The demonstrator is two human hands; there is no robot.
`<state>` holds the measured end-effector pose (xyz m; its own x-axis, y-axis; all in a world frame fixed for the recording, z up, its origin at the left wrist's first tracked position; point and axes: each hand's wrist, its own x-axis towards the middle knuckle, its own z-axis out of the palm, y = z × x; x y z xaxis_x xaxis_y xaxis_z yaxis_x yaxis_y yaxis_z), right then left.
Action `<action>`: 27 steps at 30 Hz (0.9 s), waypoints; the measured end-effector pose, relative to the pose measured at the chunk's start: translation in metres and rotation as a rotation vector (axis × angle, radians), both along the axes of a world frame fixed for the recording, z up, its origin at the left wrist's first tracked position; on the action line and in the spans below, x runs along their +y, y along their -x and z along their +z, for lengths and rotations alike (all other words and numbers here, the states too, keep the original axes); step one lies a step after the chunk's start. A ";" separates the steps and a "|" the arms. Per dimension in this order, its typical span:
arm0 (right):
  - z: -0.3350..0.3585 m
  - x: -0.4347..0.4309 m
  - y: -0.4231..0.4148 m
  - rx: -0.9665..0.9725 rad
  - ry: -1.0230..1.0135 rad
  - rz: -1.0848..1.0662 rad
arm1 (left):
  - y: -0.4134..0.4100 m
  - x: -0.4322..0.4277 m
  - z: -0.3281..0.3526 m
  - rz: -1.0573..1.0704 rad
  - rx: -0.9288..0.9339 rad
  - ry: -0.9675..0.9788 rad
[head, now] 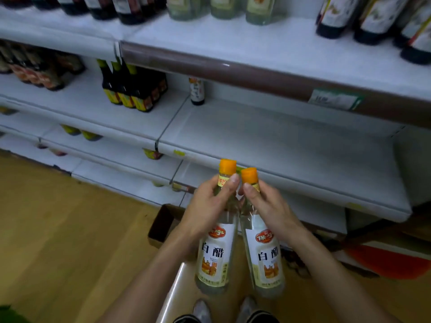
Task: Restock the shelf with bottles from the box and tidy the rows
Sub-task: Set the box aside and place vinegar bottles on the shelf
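The left hand [210,201] and right hand [268,206] each gripped a clear, orange-capped plastic bottle [215,252] by the neck, at six o'clock. Both would best go upright onto the white metal shelf [279,145] at twelve o'clock, labels forward.

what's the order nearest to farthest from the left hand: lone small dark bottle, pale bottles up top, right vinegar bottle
1. right vinegar bottle, right beside it
2. lone small dark bottle, middle shelf back
3. pale bottles, top shelf

orange caps [228,165], white labels [215,252], grey shelf [291,145]
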<state>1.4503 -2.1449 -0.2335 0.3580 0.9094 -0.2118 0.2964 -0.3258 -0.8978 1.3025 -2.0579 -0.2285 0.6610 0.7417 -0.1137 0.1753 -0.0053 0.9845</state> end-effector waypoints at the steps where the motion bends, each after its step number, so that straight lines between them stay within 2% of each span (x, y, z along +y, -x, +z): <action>1: 0.008 0.000 0.001 -0.017 -0.022 -0.008 | 0.000 0.001 0.008 -0.005 -0.018 -0.009; 8: 0.058 0.001 0.016 -0.073 -0.206 -0.047 | 0.005 0.007 0.056 -0.034 -0.104 -0.163; 18: 0.129 0.025 -0.002 -0.177 -0.374 -0.038 | -0.007 0.033 0.126 -0.031 -0.240 -0.270; 27: 0.192 0.074 -0.027 -0.232 -0.557 0.024 | -0.029 0.067 0.195 0.088 -0.277 -0.416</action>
